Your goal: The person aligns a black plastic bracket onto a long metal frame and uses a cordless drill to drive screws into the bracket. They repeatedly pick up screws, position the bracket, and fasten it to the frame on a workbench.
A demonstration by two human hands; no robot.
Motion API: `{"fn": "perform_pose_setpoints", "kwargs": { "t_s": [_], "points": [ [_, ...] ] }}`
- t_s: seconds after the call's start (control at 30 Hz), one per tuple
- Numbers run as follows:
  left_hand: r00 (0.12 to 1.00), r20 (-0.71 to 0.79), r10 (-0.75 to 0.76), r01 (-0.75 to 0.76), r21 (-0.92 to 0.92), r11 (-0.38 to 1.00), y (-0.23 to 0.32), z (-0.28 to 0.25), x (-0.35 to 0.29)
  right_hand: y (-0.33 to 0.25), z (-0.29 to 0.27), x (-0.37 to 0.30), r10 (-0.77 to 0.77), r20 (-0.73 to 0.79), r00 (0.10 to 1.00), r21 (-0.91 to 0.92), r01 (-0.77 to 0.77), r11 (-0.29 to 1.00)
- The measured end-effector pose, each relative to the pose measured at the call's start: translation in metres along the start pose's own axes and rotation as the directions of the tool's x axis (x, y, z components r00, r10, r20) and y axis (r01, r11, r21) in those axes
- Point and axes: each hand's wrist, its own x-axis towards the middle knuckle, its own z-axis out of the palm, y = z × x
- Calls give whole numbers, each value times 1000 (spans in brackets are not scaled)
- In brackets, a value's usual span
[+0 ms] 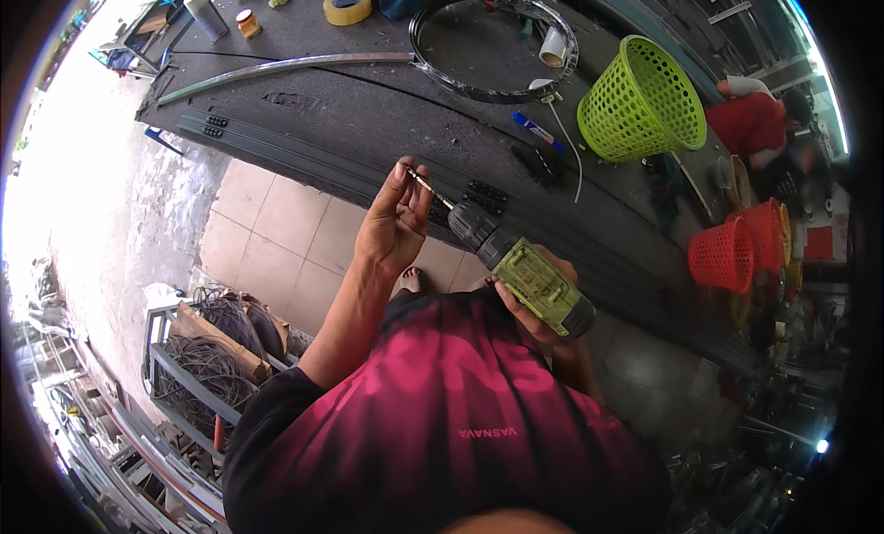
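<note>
My right hand (517, 306) grips a green and black cordless drill (539, 281) in front of my body. From its chuck a long thin bit (431, 189) points up and left. My left hand (396, 223) is closed at the bit's far end, thumb and fingertips pinching the tip. Whether a small screw sits there is too small to tell. Both hands are just off the near edge of the dark workbench (359, 120). Long dark metal profiles (304, 155) lie along that edge, with small black pieces (488, 195) in groups on them.
A coiled strip (416, 37), yellow tape roll (348, 6), blue marker (538, 131) and green basket (599, 110) occupy the bench. Red baskets (720, 255) stand at right, near another person in red (750, 120). A rack of coiled cable (198, 368) is at lower left.
</note>
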Motion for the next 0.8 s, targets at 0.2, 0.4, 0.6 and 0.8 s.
{"fn": "perform_pose_setpoints", "kwargs": {
  "t_s": [0.2, 0.4, 0.6, 0.8],
  "points": [
    [934, -352, -64, 165, 265, 950, -17, -24, -11, -9, -12, -4, 206, 83, 975, 88, -213, 973],
    [796, -571, -198, 373, 205, 905, -43, -62, -25, -11, -15, -3, 418, 217, 882, 147, -453, 879],
    [825, -534, -183, 330, 193, 924, -46, -75, -17, -9, -12, 18, 553, 255, 793, 78, -587, 806],
    [848, -464, -255, 334, 97, 938, -39, -81, -15, -11, -8, 31, 657, 238, 715, 47, -685, 727]
  ]
}}
